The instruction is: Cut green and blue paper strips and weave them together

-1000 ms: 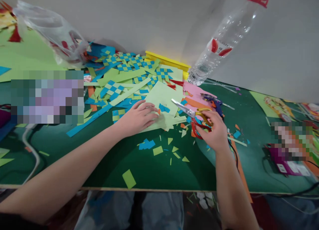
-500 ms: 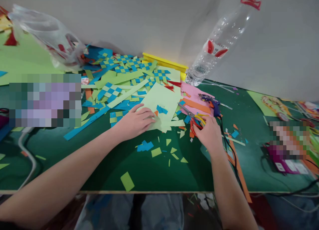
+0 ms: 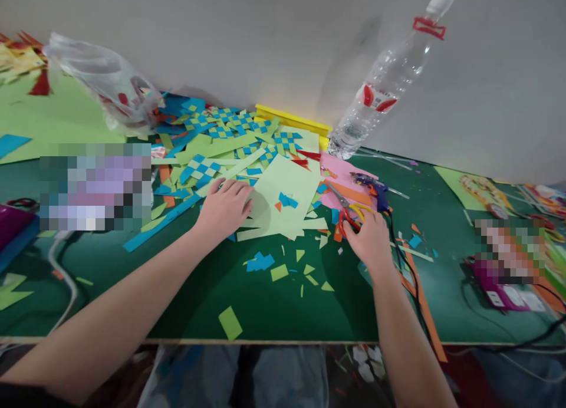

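The work in hand looks like paper cutting, or a pause in it. The right hand [image 3: 369, 237] is closed around the red and yellow handles of the scissors [image 3: 345, 206], whose blades point away and leftward over scraps at the near edge of the pink paper [image 3: 333, 161]. The left hand [image 3: 225, 210] lies palm down with fingers loosely bent, at the left side of the pale green sheet [image 3: 289, 175]; its underside is hidden, so I cannot tell whether it holds anything. The sheet lies between the hands and a little beyond them, bearing a few blue scraps [image 3: 287, 200] and an orange bit [image 3: 277, 207]. Any cut from here would call for a piece picked out and steadied by the left hand, with the blades brought round to it.

Beyond the left hand spreads a heap of blue and green woven pieces [image 3: 200, 170] (neat little checks amid the mess). Green offcuts [image 3: 279, 272] dot the dark green bench [image 3: 274, 313] nearer the person than either hand. Past the right hand sits what may be a glue gun [image 3: 382, 197], though it is too cluttered there to be sure. Farther off, a clear bottle [image 3: 378, 98] leans against the grey wall [image 3: 221, 36], and a plastic bag [image 3: 101, 78] slumps far beyond the left hand.
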Tool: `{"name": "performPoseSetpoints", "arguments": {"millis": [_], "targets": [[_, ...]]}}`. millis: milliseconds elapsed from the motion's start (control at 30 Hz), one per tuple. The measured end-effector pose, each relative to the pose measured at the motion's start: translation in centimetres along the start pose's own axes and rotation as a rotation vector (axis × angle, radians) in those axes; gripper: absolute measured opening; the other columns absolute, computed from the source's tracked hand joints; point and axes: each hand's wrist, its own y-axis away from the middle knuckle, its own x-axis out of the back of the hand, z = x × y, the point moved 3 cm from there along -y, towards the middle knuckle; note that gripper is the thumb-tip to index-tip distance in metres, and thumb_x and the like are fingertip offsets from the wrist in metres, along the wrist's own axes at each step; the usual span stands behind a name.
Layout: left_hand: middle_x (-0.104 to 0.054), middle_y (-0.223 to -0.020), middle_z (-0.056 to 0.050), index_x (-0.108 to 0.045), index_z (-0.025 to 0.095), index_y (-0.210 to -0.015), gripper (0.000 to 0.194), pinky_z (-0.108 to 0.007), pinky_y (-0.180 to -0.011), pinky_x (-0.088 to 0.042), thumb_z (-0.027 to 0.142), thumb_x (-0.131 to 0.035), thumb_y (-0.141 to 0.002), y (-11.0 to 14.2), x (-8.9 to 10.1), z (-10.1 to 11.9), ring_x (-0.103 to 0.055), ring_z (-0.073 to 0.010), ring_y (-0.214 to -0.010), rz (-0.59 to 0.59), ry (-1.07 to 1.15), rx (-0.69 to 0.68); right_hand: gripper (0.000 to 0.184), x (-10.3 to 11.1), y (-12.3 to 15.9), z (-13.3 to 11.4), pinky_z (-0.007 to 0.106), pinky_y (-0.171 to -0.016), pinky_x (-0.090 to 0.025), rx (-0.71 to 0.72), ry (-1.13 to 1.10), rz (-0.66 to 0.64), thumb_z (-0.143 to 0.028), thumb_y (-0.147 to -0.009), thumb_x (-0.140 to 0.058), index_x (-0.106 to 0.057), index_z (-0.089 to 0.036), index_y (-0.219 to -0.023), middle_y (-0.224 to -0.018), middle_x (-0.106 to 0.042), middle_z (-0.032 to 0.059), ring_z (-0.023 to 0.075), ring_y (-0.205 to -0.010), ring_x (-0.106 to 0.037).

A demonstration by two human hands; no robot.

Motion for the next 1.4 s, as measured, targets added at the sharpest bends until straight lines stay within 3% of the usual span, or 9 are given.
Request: {"name": "performPoseSetpoints", "arguments": {"millis": [100,233,467,600,833,933,1033,1167,1400], "targets": [[-0.066,-0.118,-0.011,-0.065,0.018,-0.114,0.036,-0.051,-0.106,-0.035,0.029,-0.036,-0.097,0.0,-0.2,-0.1,-0.057,-0.0287,-0.114,0.005,0.01,0.002,0.042,0.5,0.0,-0.4,0.053,-0.084,-0.045,0.006,0.077,0.053,-0.04,-0.081,-0.054,-0.055,-0.011,-0.112,-0.105,-0.061,0.0212,0.0374,-0.103,-0.055],[-0.066,-0.119,-0.009,-0.069,0.022,-0.11,0.034,-0.052,-0.104,-0.037,0.029,-0.038,-0.096,0.0,-0.2,0.1,-0.056,-0.0283,-0.114,0.007,0.03,-0.033,0.043,1.6,0.0,-1.3,0.053,-0.083,-0.044,0.02,0.003,0.18,-0.031,-0.08,-0.054,-0.051,-0.011,-0.118,-0.109,-0.06,0.0216,0.0373,-0.104,-0.054],[-0.07,-0.11,-0.008,-0.075,0.021,-0.088,0.037,-0.052,-0.11,-0.033,0.027,-0.039,-0.096,-0.1,0.5,0.9,-0.059,-0.0257,-0.112,-0.014,0.093,-0.081,0.037,1.2,0.6,-3.6,0.047,-0.094,-0.04,0.305,-0.102,0.275,-0.028,-0.087,-0.049,-0.051,-0.018,-0.123,-0.116,-0.061,0.0152,0.0303,-0.11,-0.055],[-0.073,-0.105,-0.004,-0.074,0.023,-0.087,0.034,-0.056,-0.116,-0.024,0.026,-0.042,-0.097,-0.1,0.7,1.6,-0.062,-0.0238,-0.109,-0.015,0.173,-0.163,0.031,1.6,1.2,-5.8,0.043,-0.093,-0.041,0.505,-0.1,0.293,-0.026,-0.088,-0.051,-0.055,-0.018,-0.117,-0.111,-0.066,0.013,0.0267,-0.102,-0.06],[-0.075,-0.104,0.0,-0.072,0.023,-0.093,0.035,-0.053,-0.12,-0.016,0.028,-0.039,-0.099,-0.1,1.0,2.5,-0.063,-0.0208,-0.111,-0.051,0.242,-0.251,0.025,3.5,0.8,-10.6,0.044,-0.101,-0.038,0.611,-0.167,0.175,-0.028,-0.092,-0.047,-0.06,-0.02,-0.113,-0.108,-0.069,0.0098,0.0249,-0.101,-0.062],[-0.073,-0.108,-0.003,-0.07,0.023,-0.104,0.032,-0.054,-0.119,-0.019,0.027,-0.039,-0.099,-0.2,0.9,2.1,-0.064,-0.0212,-0.11,-0.029,0.265,-0.216,0.029,2.8,0.1,-12.6,0.044,-0.099,-0.041,0.633,-0.194,0.052,-0.031,-0.095,-0.044,-0.06,-0.016,-0.115,-0.115,-0.068,0.0119,0.0268,-0.105,-0.061],[-0.068,-0.12,-0.01,-0.063,0.021,-0.119,0.034,-0.056,-0.114,-0.026,0.028,-0.039,-0.097,-0.2,0.4,0.9,-0.061,-0.026,-0.114,0.0,0.19,-0.087,0.038,1.0,-0.3,-13.9,0.046,-0.099,-0.043,0.629,-0.213,-0.048,-0.037,-0.097,-0.04,-0.057,-0.014,-0.123,-0.122,-0.066,0.0146,0.0284,-0.112,-0.059],[-0.063,-0.128,-0.013,-0.054,0.017,-0.129,0.038,-0.054,-0.112,-0.029,0.032,-0.04,-0.097,-0.1,-0.2,-0.6,-0.055,-0.0291,-0.122,-0.011,0.088,0.009,0.043,-1.1,0.1,-14.3,0.048,-0.112,-0.034,0.703,-0.228,-0.099,-0.039,-0.099,-0.036,-0.054,-0.015,-0.13,-0.132,-0.062,0.0129,0.0262,-0.125,-0.054],[-0.059,-0.134,-0.013,-0.048,0.018,-0.134,0.046,-0.055,-0.117,-0.017,0.042,-0.047,-0.095,-0.2,-0.7,-0.9,-0.047,-0.0277,-0.131,-0.067,0.099,-0.038,0.047,-2.0,0.6,-13.1,0.05,-0.117,-0.027,0.707,-0.247,-0.178,-0.043,-0.099,-0.037,-0.049,-0.014,-0.134,-0.134,-0.061,0.012,0.0248,-0.131,-0.049]]}}
